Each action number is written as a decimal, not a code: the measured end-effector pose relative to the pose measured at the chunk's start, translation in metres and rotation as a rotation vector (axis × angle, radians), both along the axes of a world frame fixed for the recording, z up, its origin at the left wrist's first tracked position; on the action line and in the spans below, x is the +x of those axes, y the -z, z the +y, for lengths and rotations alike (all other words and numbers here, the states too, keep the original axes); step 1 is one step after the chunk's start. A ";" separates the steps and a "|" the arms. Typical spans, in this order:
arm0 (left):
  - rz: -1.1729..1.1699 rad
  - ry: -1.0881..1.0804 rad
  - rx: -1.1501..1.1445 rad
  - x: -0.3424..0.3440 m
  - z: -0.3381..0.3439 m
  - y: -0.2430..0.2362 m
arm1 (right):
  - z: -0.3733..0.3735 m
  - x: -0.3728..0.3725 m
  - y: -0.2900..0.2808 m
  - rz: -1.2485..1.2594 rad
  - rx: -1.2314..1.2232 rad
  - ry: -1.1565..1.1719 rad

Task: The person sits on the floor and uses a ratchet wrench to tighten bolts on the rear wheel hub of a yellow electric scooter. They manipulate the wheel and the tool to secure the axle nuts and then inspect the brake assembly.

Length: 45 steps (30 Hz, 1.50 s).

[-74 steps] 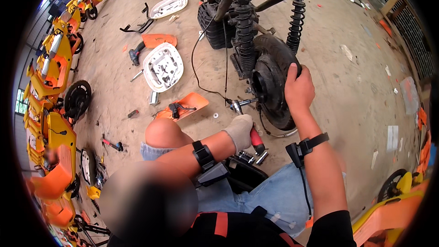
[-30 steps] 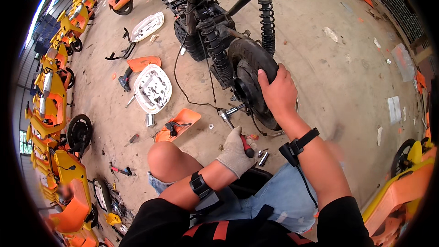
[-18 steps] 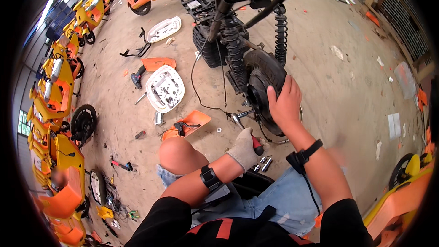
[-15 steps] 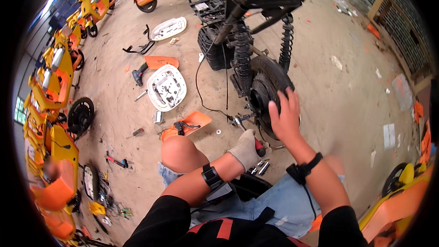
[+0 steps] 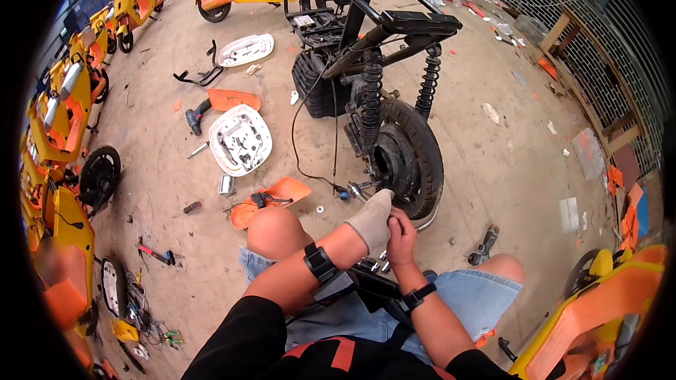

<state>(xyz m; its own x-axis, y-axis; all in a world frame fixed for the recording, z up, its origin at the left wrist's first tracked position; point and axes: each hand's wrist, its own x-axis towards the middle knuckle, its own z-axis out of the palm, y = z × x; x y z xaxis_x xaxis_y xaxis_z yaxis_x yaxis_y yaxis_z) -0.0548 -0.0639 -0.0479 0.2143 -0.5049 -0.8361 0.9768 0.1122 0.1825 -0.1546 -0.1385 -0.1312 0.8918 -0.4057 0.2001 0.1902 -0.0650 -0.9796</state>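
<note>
My gloved left hand (image 5: 372,219) grips the ratchet wrench (image 5: 358,191), whose head is at the rear wheel hub (image 5: 394,167). My bare right hand (image 5: 402,241) is closed against the left one; what its fingers hold is hidden, as is most of the wrench handle. The black tyre (image 5: 430,169) stands beyond both hands, between coil shocks (image 5: 368,105) on a stripped black scooter frame (image 5: 422,22). Below my hands lie chrome sockets (image 5: 384,266) near a black case (image 5: 373,285). A cordless tool (image 5: 486,243) lies beside my right knee.
Rows of yellow-orange scooters (image 5: 70,119) line the left, with more at back and lower right. White panels (image 5: 264,148), orange pieces (image 5: 285,190), a drill (image 5: 196,119) and hand tools (image 5: 155,253) lie on the floor. A wooden frame (image 5: 560,32) leans by the right wall.
My right hand has left the tyre and moved down and inward beside my left hand. The wrench handle's red part is now covered. The view has shifted, showing more of the frame's top.
</note>
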 end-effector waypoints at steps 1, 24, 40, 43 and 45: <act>-0.024 -0.010 -0.037 -0.002 0.013 0.001 | 0.012 0.004 0.009 -0.019 0.000 0.021; -1.266 -0.042 0.412 0.177 0.009 -0.061 | 0.008 0.020 -0.002 -0.344 0.411 -0.057; -1.316 -0.255 0.279 0.232 -0.036 -0.028 | 0.002 0.038 -0.018 -0.266 0.197 0.034; -1.314 -0.263 0.311 0.228 -0.038 -0.031 | 0.002 0.049 -0.028 -0.192 0.144 0.020; -1.319 -0.269 0.345 0.227 -0.033 -0.034 | 0.004 0.059 -0.044 -0.165 0.135 0.030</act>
<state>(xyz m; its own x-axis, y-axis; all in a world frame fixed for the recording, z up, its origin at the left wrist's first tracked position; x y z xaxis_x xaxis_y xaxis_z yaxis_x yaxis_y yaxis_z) 0.1721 -0.0973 -0.0141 0.9908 -0.1342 -0.0151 0.0190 0.0281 0.9994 -0.0955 -0.1343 -0.0871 0.8384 -0.4648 0.2848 0.3489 0.0562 -0.9355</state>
